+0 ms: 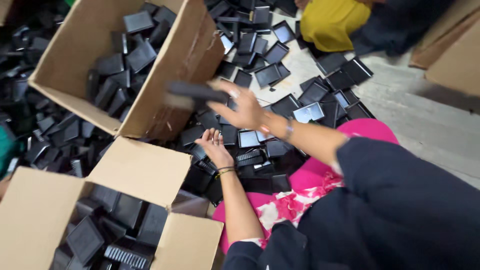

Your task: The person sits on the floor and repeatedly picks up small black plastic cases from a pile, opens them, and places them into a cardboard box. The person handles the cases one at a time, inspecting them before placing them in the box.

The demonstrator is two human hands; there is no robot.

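Note:
My right hand grips a flat black plastic part between thumb and fingers. The part is blurred and sits just at the side wall of the upper cardboard box, which holds several similar black parts. My left hand lies lower, fingers apart, resting on the heap of black square parts on the floor, with bangles on its wrist. It holds nothing that I can see.
A second cardboard box with black parts stands at the lower left, one flap raised. More black parts spread over the floor. Another person in yellow sits at the top. Bare concrete floor lies to the right.

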